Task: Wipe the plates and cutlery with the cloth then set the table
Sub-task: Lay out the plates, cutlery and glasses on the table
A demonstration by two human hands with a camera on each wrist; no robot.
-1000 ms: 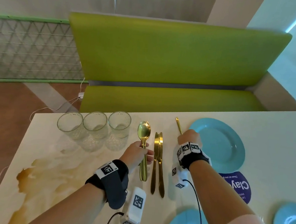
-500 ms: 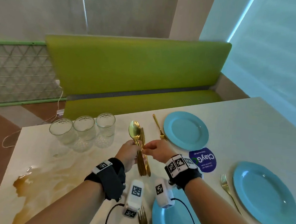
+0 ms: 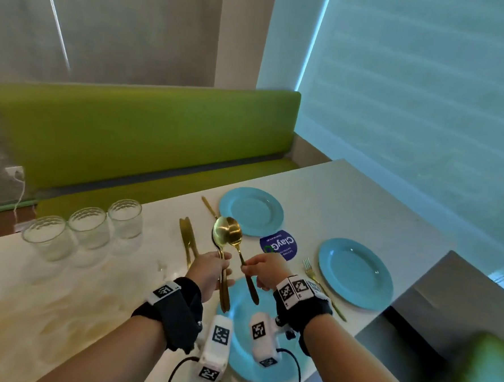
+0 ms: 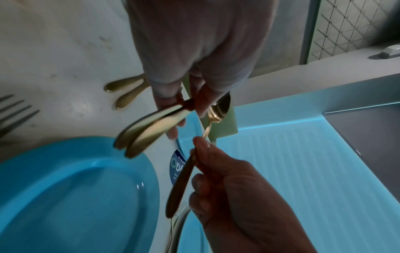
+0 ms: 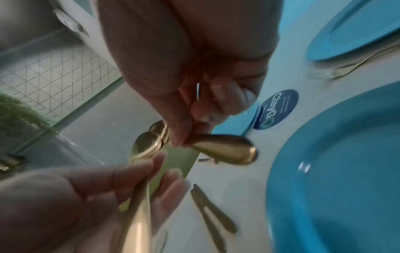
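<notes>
Both hands are now lifting clear of the tabletop (image 3: 347,196). Left hand (image 3: 209,272) is gripping two gold spoons (image 3: 220,239); right hand (image 3: 265,270) is pinching a third spoon (image 3: 236,237).

The bench (image 3: 348,190) carries 3 blue plates (image 3: 251,210), 3 glasses (image 3: 87,231), apparently 2 knives (image 3: 187,243), forks (image 3: 309,266), a round sticker (image 3: 281,245).

Spoons (image 3: 227,236): gold-toned metal, bowls polished and mirror-bright, handles satin. Knives (image 3: 187,243), left of the spoons: the same brushed gold metal. Plates (image 3: 355,274): glossy blue, smooth. Glasses (image 3: 87,231), further left: clear, dimpled walls. Table (image 3: 347,202): pale, smooth, faintly sheened. Bench (image 3: 142,134) behind: matt green upholstery.
</notes>
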